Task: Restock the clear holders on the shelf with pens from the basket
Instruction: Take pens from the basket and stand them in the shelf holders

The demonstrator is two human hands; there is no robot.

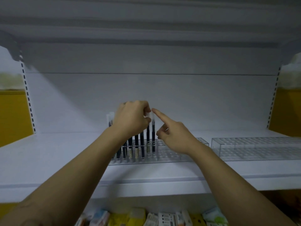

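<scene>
- Pens [142, 144], dark and clear-capped, are standing in the clear holder [171, 156]; your left hand [132, 118] is hiding several tops, pinching one cap.
- At its 3 o'clock, your right hand [172, 136] is touching the next cap, index straight.

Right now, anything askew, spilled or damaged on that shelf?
Nothing stands out. The pens stand upright in the left clear holder; the right holder shows no pens. Left hand pinches a pen by its cap; right hand points its index finger at the neighbouring pen's top.
</scene>
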